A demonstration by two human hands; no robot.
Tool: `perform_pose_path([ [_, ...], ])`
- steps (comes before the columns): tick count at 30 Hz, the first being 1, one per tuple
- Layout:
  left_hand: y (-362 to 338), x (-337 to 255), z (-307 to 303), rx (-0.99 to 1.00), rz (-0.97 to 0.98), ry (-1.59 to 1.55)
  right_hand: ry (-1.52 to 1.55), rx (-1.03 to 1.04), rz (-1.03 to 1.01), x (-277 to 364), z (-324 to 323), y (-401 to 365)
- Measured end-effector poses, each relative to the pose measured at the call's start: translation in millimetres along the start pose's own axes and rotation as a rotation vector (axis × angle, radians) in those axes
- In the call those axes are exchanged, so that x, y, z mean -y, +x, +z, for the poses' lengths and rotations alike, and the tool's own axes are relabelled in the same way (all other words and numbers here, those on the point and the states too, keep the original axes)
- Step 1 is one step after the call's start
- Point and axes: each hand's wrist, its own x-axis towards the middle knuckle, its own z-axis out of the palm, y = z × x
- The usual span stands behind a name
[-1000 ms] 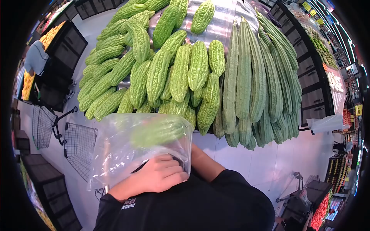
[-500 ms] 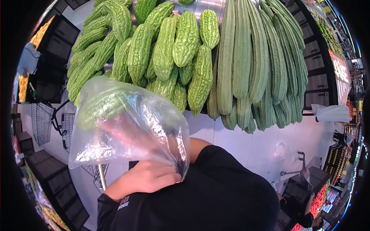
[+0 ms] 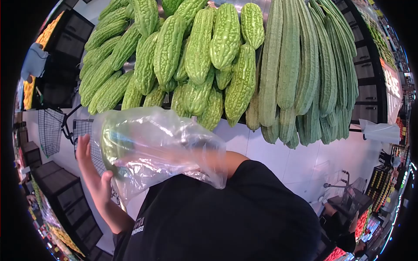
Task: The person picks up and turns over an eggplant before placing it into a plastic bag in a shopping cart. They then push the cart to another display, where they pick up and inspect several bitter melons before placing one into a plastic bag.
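Note:
A clear plastic bag (image 3: 174,130) covers my right hand (image 3: 139,150) and forearm. Through the film a green bitter melon (image 3: 111,137) shows at the bag's left end, with my right hand gripping it; the fingers are blurred by the plastic. My left hand (image 3: 93,167) stands just left of the bag and melon, holding nothing, its fingers raised and thumb apart. Above the bag lies a heap of bitter melons (image 3: 200,48) on the display.
Long ridged gourds (image 3: 289,56) lie right of the bitter melons. Wire shopping carts (image 3: 52,130) stand at the left. A plastic bag roll (image 3: 379,130) hangs off the stand's right side. Another person (image 3: 344,226) is at the lower right, near crates of red produce.
My left hand has let go of the bag's mouth and moved left and up, its fingers opening. The bag and bitter melon have shifted lower, and the bag's mouth now hangs loose around my right forearm.

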Motion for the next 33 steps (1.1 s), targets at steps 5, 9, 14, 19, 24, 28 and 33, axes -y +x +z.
perform_pose_path([
  [5, -18.2, 116.3, -15.7, 0.362, -0.411, -0.514, -0.079, -0.005, 0.005, -15.7, 7.0, 30.5],
  [9, 2.4, 172.2, -16.0, 0.436, -0.391, -0.756, -0.188, -0.013, 0.005, -25.5, 11.6, 64.6],
  [14, 40.6, 218.5, -26.1, 0.380, -0.439, -1.048, -0.504, 0.041, -0.048, -7.0, 4.2, 120.5],
  [19, 87.7, 268.5, -58.5, 0.233, -0.482, -1.288, -0.797, 0.535, 0.480, 80.8, 11.5, 211.3],
  [24, 123.0, 324.8, -101.7, 0.097, -0.508, -1.433, -0.365, 0.044, -0.192, 39.0, 42.4, 200.4],
  [28, 139.2, 360.3, -123.1, 0.027, -0.527, -1.489, -0.616, -0.140, -0.043, 1.1, 26.9, 180.1],
  [33, 146.0, 387.7, -137.6, -0.033, -0.546, -1.511, -0.804, -0.414, 0.194, -31.6, 5.2, 146.8],
])
